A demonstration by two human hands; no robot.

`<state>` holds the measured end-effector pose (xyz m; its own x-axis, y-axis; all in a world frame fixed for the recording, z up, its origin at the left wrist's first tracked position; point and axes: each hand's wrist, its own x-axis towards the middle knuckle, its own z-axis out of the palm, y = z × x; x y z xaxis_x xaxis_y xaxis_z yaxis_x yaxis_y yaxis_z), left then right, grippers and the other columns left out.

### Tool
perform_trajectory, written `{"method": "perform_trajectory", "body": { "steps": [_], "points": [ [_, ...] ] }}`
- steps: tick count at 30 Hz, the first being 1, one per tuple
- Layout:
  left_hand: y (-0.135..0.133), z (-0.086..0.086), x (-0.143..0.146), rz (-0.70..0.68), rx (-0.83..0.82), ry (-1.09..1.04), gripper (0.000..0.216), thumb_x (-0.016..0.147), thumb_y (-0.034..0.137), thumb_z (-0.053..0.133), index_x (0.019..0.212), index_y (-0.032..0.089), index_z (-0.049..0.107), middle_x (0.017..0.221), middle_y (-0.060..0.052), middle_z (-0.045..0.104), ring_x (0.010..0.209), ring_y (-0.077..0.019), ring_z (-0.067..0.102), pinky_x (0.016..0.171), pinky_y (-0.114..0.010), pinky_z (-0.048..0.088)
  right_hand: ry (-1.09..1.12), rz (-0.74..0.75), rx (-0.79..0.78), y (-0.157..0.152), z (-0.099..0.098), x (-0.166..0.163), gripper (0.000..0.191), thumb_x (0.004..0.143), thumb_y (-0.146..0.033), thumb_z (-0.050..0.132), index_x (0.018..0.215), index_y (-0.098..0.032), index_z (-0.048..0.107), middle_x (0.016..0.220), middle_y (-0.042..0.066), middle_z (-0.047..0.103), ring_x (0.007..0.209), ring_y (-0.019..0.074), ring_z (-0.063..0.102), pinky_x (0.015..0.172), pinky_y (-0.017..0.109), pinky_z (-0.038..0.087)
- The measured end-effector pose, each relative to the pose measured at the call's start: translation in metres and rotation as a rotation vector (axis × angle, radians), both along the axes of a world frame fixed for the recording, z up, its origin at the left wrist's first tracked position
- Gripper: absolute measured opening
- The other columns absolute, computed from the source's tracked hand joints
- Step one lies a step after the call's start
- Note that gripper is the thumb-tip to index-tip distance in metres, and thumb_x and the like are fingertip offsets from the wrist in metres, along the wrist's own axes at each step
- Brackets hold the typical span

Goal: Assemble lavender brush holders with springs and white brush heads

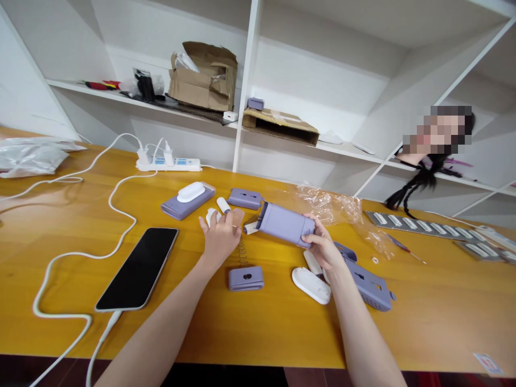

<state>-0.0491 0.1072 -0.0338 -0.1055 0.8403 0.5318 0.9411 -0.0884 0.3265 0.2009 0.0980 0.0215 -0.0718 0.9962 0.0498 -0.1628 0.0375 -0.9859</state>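
Observation:
My right hand (323,244) grips a purple plastic housing (284,223) by its rounded end; its dark open end faces left. A white piece (250,228) lies by that opening. My left hand (221,239) is palm down over the table, fingers apart and partly bent, near a white part (212,216) and a small white cylinder (222,205). What lies under its fingertips is partly hidden. A thin coiled spring (242,252) is below that hand. Closer to me sits a short purple cap (245,278). Beside my right wrist lie a white oval shell (311,285) and a purple perforated shell (368,285).
A phone (139,269) on a white cable lies left. Behind are a purple case with a white oval piece (191,192), a purple plate (245,198), a power strip (169,164) and clear plastic wrap (330,204). A screwdriver (399,243) and grey trays (427,228) lie right.

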Motion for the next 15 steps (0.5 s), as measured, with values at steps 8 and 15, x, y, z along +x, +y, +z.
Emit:
{"method": "perform_trajectory", "body": {
  "steps": [8, 15],
  "points": [
    [0.0021, -0.0031, -0.0011, -0.025, -0.047, -0.023, 0.037, 0.077, 0.025, 0.044, 0.11, 0.013, 0.058, 0.1, -0.018, 0.066, 0.122, -0.0365, 0.036, 0.098, -0.066, 0.008, -0.01, -0.007, -0.005, 0.001, 0.0, 0.0007, 0.053, 0.053, -0.008, 0.063, 0.099, -0.032, 0.055, 0.105, -0.004, 0.054, 0.075, 0.012, 0.051, 0.059, 0.021, 0.043],
    [0.0017, -0.0051, 0.0009, -0.055, -0.058, -0.015, 0.035, 0.078, 0.026, 0.045, 0.107, 0.013, 0.058, 0.103, -0.018, 0.065, 0.123, -0.0368, 0.035, 0.098, -0.067, 0.011, 0.052, -0.023, -0.004, 0.0012, 0.0009, 0.0021, 0.053, 0.052, -0.006, 0.062, 0.098, -0.032, 0.057, 0.098, -0.005, 0.053, 0.075, 0.0117, 0.049, 0.057, 0.02, 0.041]
  ]
}}
